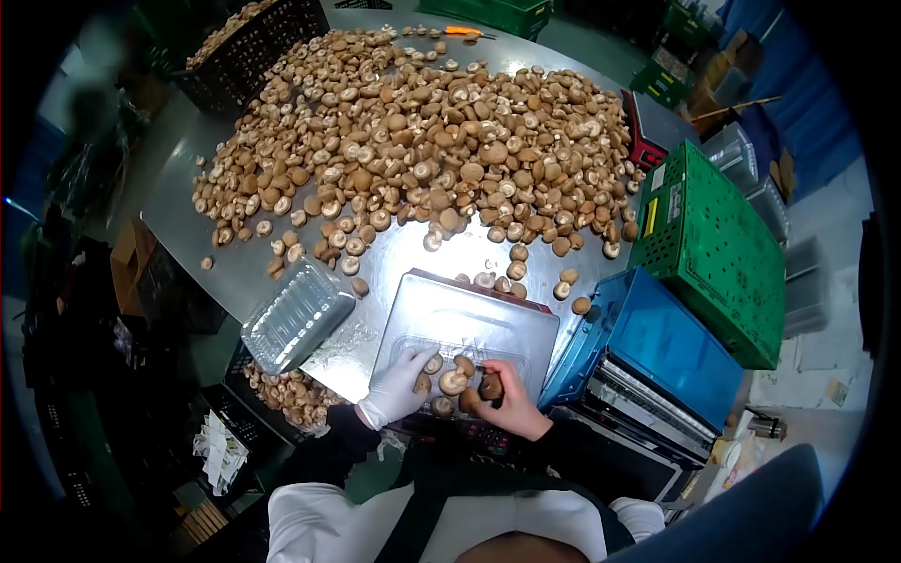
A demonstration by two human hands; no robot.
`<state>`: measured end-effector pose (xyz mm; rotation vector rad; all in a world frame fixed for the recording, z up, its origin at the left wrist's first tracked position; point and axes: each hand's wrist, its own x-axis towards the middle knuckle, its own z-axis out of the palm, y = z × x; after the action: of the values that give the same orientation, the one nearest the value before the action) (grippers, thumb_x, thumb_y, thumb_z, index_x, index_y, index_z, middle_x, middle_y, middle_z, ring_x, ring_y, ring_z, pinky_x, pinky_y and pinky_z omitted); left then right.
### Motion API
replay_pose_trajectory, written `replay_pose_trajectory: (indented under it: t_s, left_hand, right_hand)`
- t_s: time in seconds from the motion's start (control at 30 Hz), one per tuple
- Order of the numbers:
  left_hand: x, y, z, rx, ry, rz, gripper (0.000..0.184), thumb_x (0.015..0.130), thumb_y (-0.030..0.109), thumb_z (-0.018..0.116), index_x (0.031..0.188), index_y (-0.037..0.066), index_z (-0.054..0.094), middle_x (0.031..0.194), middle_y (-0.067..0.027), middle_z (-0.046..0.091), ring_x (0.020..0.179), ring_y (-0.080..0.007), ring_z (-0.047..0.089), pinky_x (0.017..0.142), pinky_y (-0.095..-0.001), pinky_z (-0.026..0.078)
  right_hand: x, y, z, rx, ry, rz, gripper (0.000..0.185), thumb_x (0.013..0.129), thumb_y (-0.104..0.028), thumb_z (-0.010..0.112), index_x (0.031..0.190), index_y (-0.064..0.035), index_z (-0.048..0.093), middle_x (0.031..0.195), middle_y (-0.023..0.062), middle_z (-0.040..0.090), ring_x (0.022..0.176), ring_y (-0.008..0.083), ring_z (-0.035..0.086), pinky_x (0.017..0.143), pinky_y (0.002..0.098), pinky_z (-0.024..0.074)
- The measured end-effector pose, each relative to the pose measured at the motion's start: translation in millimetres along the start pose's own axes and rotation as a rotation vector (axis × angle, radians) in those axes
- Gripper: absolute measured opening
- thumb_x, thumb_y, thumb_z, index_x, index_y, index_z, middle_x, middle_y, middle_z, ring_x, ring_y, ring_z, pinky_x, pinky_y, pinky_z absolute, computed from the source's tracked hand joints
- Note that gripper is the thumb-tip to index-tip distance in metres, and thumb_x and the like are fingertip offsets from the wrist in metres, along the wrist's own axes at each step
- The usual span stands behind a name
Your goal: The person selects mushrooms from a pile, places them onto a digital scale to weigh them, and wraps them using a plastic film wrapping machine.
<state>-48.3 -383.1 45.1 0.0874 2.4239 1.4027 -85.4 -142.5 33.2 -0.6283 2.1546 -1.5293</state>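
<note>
A clear plastic tray (413,349) lies on the flat metal plate of a scale (469,314), with several brown mushrooms (453,382) in its near part. My left hand (396,389), in a white glove, is at the tray's left side, its fingers closed around a mushroom (433,363). On the right, my bare right hand (510,402) has its fingers curled round a dark brown mushroom (491,386) at the tray's right end. Beyond the scale, a large heap of mushrooms (422,141) covers much of the metal table (178,197).
Stacked clear trays (298,315) stand left of the scale. To the right are a blue container (671,352) and a green crate (713,253). A black crate (249,70) stands at the back left, and an orange-handled tool (462,31) at the far edge.
</note>
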Motion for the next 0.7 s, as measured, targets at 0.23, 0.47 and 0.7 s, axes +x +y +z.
replay_pose_trajectory:
  t_s: [0.23,0.47,0.7]
  left_hand:
    - [-21,6,1,0.07,0.253,0.109,0.053,0.073,-0.006,0.056,0.125,-0.001,0.047,0.119,-0.0205,0.049,0.11,-0.0402,0.051,0.093,-0.0371,0.044]
    - [-57,47,18,-1.089,0.066,-0.11,0.056,0.093,0.007,0.055,0.143,0.008,0.03,0.129,-0.0147,0.047,0.117,-0.0236,0.052,0.092,-0.0373,0.05]
    - [-119,-10,-33,-0.862,-0.126,-0.404,0.028,0.087,0.006,0.062,0.114,0.004,0.056,0.108,-0.0063,0.06,0.091,-0.0132,0.062,0.072,-0.0222,0.051]
  right_hand:
    - [-22,11,-18,0.348,0.16,0.189,0.042,0.08,0.001,0.061,0.118,-0.0039,0.044,0.102,0.0058,0.052,0.094,0.013,0.052,0.082,0.0248,0.0431]
    - [-31,-54,-6,0.295,0.056,0.089,0.044,0.093,-0.012,0.056,0.133,-0.0013,0.04,0.124,0.0133,0.051,0.118,0.0222,0.049,0.102,0.0338,0.0379]
    - [-11,-68,-12,-0.089,-0.077,-0.095,0.04,0.086,-0.012,0.062,0.121,-0.0006,0.05,0.12,0.0173,0.05,0.112,0.0305,0.05,0.097,0.036,0.0395]
